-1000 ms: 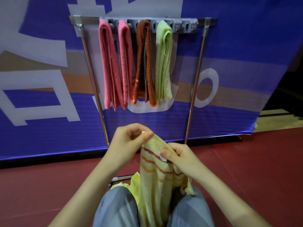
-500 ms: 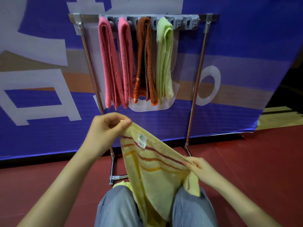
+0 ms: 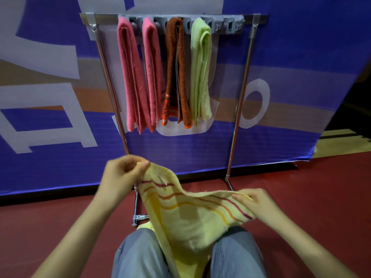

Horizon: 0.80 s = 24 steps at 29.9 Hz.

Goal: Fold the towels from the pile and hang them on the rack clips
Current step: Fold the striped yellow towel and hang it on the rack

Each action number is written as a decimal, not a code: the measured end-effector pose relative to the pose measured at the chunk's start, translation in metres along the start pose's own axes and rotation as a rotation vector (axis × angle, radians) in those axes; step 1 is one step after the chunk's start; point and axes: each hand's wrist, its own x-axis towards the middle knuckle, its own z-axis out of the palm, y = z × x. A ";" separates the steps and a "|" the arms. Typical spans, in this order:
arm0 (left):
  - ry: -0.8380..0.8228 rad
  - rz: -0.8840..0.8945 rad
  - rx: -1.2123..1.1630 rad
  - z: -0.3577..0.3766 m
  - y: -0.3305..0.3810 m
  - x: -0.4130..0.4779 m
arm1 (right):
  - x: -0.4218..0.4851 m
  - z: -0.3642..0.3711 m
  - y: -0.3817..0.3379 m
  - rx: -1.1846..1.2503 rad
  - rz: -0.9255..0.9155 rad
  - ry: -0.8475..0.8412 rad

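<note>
Behind everything stretches a large blue banner printed with white shapes and a tan band (image 3: 301, 57), standing on a dark red floor mat (image 3: 321, 193). Against the banner stands a silver metal towel rack with two upright poles and a top bar (image 3: 242, 91). Four folded towels hang side by side from the bar: a pink terry towel at the far left (image 3: 130, 77), a second pink terry towel (image 3: 152, 77) just beside it, then a rust-brown towel with orange ends (image 3: 173, 57), then a pale green towel (image 3: 200, 67). Below, at the bottom edge, are the person's two knees in light blue denim (image 3: 136, 255). Spread above the knees, in front of the rack's base, is a pale yellow towel with wavy red, orange and yellow stripes (image 3: 190, 223); its lower part drops between the legs. The left hand (image 3: 120, 175) pinches the towel's upper left corner, held higher. The right hand (image 3: 259, 203) grips the opposite end with curled fingers, held lower. On the bar, a grey plastic strip of clips (image 3: 232, 27) shows two unfilled clips to the right of the green towel.
</note>
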 end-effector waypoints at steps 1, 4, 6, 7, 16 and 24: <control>-0.010 -0.020 0.004 0.008 -0.005 -0.006 | 0.002 0.004 -0.009 0.040 0.000 -0.002; -0.031 -0.066 0.000 0.034 -0.019 -0.025 | 0.003 0.015 -0.030 0.154 0.017 -0.022; -0.041 -0.099 -0.020 0.049 -0.027 -0.035 | 0.004 0.023 -0.041 0.221 0.026 -0.054; -0.045 -0.113 -0.031 0.054 -0.029 -0.040 | 0.003 0.025 -0.047 0.254 0.041 -0.077; -0.053 -0.173 -0.171 0.085 -0.027 -0.064 | -0.001 0.034 -0.081 0.446 0.228 -0.289; -0.040 -0.152 -0.170 0.084 -0.025 -0.077 | -0.005 0.036 -0.091 0.717 0.458 -0.414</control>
